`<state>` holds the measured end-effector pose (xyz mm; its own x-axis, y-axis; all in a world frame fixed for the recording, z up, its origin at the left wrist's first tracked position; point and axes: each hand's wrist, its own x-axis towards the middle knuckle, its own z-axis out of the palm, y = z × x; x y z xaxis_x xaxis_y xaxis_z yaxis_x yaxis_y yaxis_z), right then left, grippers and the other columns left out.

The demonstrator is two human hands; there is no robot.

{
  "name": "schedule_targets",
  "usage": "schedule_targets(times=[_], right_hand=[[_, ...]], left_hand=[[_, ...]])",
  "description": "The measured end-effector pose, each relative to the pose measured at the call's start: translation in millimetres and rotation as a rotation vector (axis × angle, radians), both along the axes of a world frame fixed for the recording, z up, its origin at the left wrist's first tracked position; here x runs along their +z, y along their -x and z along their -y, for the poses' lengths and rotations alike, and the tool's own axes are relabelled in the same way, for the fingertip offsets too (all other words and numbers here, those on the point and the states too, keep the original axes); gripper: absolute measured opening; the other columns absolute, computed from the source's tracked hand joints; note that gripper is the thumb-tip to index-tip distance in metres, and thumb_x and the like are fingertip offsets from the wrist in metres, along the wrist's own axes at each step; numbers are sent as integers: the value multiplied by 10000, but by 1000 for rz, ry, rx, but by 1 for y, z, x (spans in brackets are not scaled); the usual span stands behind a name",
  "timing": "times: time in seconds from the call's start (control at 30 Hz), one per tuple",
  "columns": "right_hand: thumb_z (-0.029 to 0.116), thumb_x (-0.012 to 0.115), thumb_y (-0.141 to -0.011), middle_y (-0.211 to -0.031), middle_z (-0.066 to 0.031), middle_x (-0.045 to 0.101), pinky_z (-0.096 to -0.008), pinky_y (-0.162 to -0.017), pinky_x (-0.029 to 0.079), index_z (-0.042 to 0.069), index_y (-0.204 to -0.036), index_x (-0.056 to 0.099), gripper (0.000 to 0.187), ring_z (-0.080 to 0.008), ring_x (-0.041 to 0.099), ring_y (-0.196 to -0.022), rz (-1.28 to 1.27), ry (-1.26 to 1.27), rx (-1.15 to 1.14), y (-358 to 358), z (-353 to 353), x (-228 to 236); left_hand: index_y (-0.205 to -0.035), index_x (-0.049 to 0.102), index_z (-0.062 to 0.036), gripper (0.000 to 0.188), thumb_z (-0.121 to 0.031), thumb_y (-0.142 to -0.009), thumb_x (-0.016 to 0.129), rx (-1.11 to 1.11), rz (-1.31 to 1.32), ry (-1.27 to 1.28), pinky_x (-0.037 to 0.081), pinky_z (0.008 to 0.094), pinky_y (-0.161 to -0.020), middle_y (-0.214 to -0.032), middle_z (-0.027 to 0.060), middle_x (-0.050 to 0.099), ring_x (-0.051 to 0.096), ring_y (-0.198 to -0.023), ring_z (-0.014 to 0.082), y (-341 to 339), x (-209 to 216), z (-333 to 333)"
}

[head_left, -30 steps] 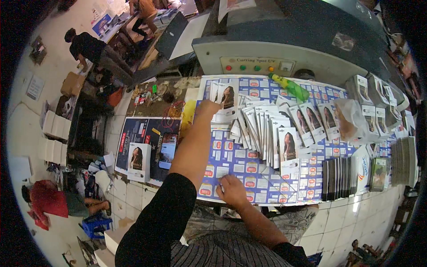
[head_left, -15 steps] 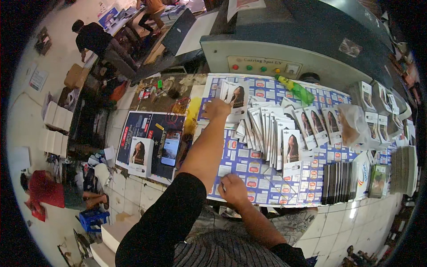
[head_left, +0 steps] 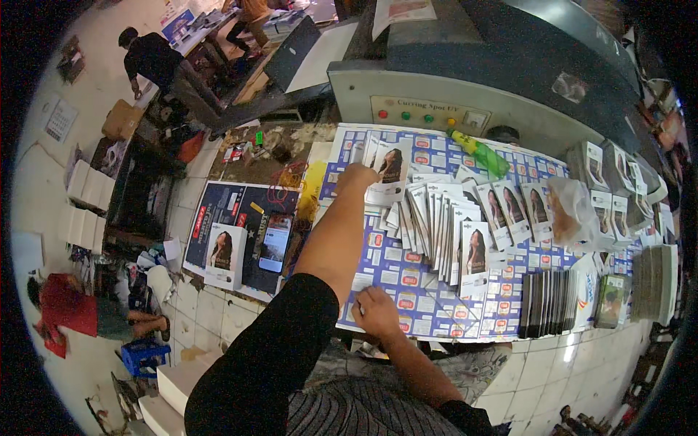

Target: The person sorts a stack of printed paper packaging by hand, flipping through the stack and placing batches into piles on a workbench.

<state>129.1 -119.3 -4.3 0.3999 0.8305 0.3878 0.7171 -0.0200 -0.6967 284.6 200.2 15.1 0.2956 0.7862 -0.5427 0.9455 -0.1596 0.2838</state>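
Note:
Stretched toward the far side of the table, my left hand (head_left: 356, 176) is closed at the edge of a small bunch of white printed cards (head_left: 391, 171), each showing a long-haired person; its fingertips are partly hidden. Close to the near edge, my right hand (head_left: 378, 311) rests on the blue patterned sheet (head_left: 429, 312) with its fingers curled and nothing visible in them. Between the hands and to the right lies a fanned-out pile of similar cards (head_left: 474, 254). More cards (head_left: 512, 211) overlap in a row beside it.
A green bottle (head_left: 483, 154) lies behind the pile. Rightward are a clear plastic bag (head_left: 571, 211), stacked cards (head_left: 658, 283) and a row of dark-edged pieces (head_left: 545, 304). On the left are a phone (head_left: 275, 243) and a white box (head_left: 225, 254). A grey machine (head_left: 523, 109) stands behind.
The view has shifted slightly. My left hand stays at the far bunch of cards, and my right hand remains near the table's front edge with little change.

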Motion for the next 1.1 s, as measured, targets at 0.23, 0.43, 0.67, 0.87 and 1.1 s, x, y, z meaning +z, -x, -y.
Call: schedule_targets(times=[0.23, 0.43, 0.67, 0.87, 1.1], right_hand=[[91, 664, -732, -802, -129, 581, -431, -662, 506, 36, -824, 597, 127, -328, 591, -762, 3, 50, -1, 4, 1, 7], [97, 660, -733, -806, -123, 585, -437, -667, 512, 49, -824, 608, 115, -329, 601, -769, 12, 61, 21, 6, 0, 6], [84, 649, -728, -805, -122, 578, -439, -663, 506, 52, -832, 590, 124, -328, 588, -761, 46, 51, -78, -1, 10, -6], [156, 654, -797, -906, -141, 621, -438, -725, 530, 33, -978, 642, 219, -346, 619, -850, 9, 108, -20, 2, 10, -6], [597, 456, -956, -1400, -122, 498, -364, -998, 425, 28, -1396, 425, 720, -240, 490, -1256, -1359, -163, -151, -59, 11, 3]], left_hand=[[-1362, 531, -112, 731, -383, -732, 783, -61, 24, 11, 409, 435, -1065, -1410, 108, 524, 493, -1307, 307, -14, -56, -29], [-1222, 641, -68, 592, -299, -701, 803, -129, 64, 130, 456, 401, -1010, -1326, 139, 588, 567, -1223, 296, -11, -42, -36], [-1163, 642, 16, 630, -203, -604, 834, 26, 557, 33, 550, 408, -803, -1106, 223, 666, 665, -1011, 312, 0, 22, 29], [-1117, 600, 111, 448, -53, -731, 757, 205, 1071, 432, 563, 408, -708, -1009, 175, 674, 685, -857, 292, 85, 93, 45], [-1282, 541, -15, 496, 31, -810, 687, 223, 1313, 787, 563, 415, -832, -1168, 144, 641, 665, -1002, 288, 204, 139, 139]])
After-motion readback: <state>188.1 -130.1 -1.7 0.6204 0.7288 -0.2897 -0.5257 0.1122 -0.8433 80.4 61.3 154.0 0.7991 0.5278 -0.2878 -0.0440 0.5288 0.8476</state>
